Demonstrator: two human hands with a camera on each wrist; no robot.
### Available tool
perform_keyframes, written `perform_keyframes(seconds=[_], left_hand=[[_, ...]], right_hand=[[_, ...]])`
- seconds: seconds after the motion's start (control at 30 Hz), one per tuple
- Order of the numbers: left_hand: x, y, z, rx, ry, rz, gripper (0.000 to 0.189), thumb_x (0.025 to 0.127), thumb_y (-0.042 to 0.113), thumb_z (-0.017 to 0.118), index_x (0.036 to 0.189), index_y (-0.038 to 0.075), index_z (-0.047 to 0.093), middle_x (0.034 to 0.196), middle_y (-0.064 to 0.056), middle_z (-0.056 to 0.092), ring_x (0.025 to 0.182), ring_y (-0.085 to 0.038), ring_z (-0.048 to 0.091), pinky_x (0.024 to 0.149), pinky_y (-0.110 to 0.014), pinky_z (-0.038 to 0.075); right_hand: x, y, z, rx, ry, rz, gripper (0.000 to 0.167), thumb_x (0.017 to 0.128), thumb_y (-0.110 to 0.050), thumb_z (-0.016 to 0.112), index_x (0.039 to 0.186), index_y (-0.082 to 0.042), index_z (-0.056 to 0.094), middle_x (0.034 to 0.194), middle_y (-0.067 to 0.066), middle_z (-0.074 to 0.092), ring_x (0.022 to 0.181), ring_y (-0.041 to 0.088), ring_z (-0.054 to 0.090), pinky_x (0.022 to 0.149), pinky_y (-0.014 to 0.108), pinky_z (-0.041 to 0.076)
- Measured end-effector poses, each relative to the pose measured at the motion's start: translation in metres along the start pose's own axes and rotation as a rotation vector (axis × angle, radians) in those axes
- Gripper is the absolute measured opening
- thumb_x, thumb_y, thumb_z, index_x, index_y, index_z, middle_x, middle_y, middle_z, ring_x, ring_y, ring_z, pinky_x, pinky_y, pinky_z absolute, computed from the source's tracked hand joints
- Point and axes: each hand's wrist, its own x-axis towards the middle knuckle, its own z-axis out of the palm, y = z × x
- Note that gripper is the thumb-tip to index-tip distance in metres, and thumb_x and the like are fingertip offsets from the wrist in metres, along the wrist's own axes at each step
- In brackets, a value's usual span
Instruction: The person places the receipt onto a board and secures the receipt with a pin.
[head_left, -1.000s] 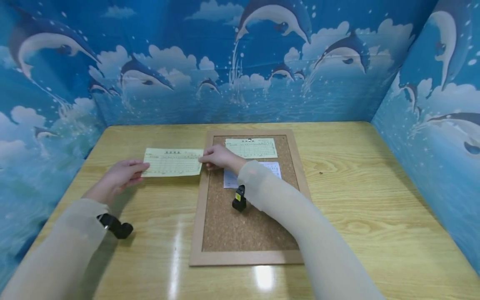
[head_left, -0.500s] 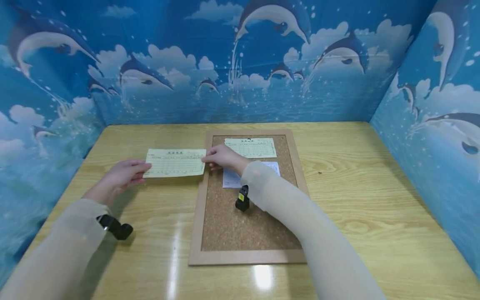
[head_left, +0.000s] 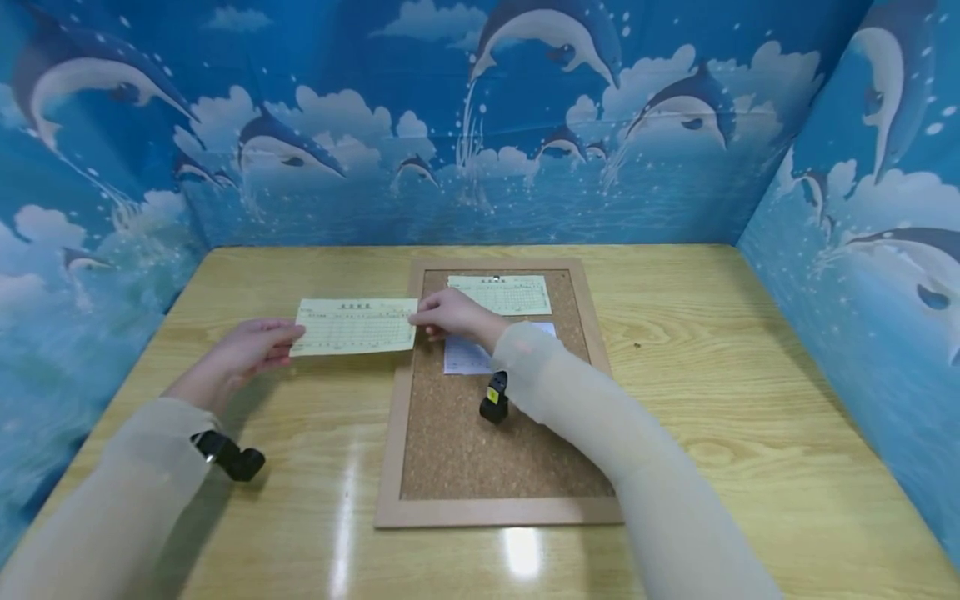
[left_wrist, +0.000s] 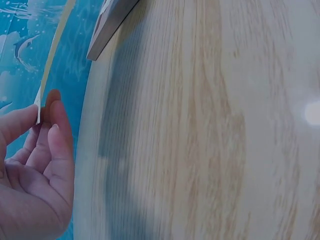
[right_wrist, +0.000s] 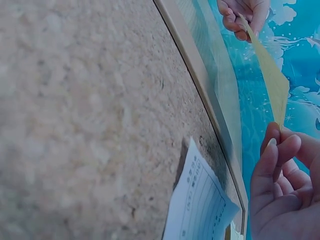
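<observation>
A yellow printed form slip is stretched between both hands, above the table at the board's left edge. My left hand pinches its left end between thumb and fingers, as the left wrist view also shows. The right hand pinches the right end; in the right wrist view its thumb and fingertips meet at the paper's corner. Beneath the right hand lies the corkboard with a light wood frame. Another yellow form is at its top, and a white-lilac lined slip below is partly hidden by the right hand and sleeve.
The corkboard lies on a wood-grain table. A small dark speck is on the table to the right. Dolphin-print cloth stands along the back and both sides. A small dark clip or pin sits at the upper form's top edge.
Both hands have shifted the yellow form slip slightly to the right, so its right end now reaches over the board's frame. The grip has stayed the same.
</observation>
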Motion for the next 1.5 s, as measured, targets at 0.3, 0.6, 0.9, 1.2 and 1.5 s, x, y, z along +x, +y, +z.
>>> perform_keyframes(seconds=[0.3,0.6,0.9,1.2,1.5], left_hand=[[-0.004,0.003,0.007,0.032,-0.007,0.011,0.065,0.097,0.03,0.05,0.138,-0.013,0.026,0.129,-0.021,0.043,0.082,0.004,0.053,0.08,-0.021,0.049],[-0.003,0.009,0.014,0.007,-0.039,0.016,0.029,0.096,0.028,0.053,0.11,0.003,0.051,0.086,0.006,0.054,0.076,-0.004,0.055,0.075,-0.022,0.051],[-0.004,0.01,0.016,0.022,-0.058,0.02,0.032,0.096,0.03,0.053,0.112,0.002,0.051,0.09,0.004,0.053,0.079,-0.006,0.054,0.081,-0.025,0.05],[-0.008,0.011,0.022,0.011,-0.087,0.035,0.051,0.097,0.027,0.052,0.129,-0.011,0.04,0.093,0.003,0.055,0.082,-0.006,0.056,0.079,-0.022,0.05],[-0.008,0.015,0.031,-0.044,-0.101,0.017,0.03,0.096,0.025,0.053,0.113,0.001,0.052,0.085,0.005,0.057,0.077,-0.005,0.057,0.076,-0.022,0.05]], right_hand=[[-0.007,0.003,-0.005,-0.024,0.003,0.015,0.027,0.092,-0.022,0.062,0.074,-0.003,0.054,0.064,0.0,0.049,0.059,0.012,0.049,0.067,0.031,0.049],[-0.016,0.005,-0.014,-0.013,0.022,0.018,0.028,0.092,-0.02,0.061,0.071,-0.003,0.052,0.065,0.001,0.046,0.056,0.012,0.044,0.063,0.031,0.043],[-0.021,0.008,-0.016,0.002,0.037,0.028,0.023,0.091,-0.018,0.062,0.081,0.002,0.056,0.064,0.0,0.047,0.056,0.01,0.044,0.063,0.03,0.043],[-0.031,0.008,-0.02,-0.002,0.027,0.032,0.026,0.091,-0.02,0.062,0.074,-0.003,0.054,0.065,0.002,0.049,0.057,0.012,0.045,0.064,0.032,0.044],[-0.038,0.014,-0.027,-0.01,0.028,0.051,0.025,0.092,-0.02,0.061,0.081,0.002,0.057,0.062,0.001,0.048,0.056,0.011,0.044,0.063,0.032,0.044]])
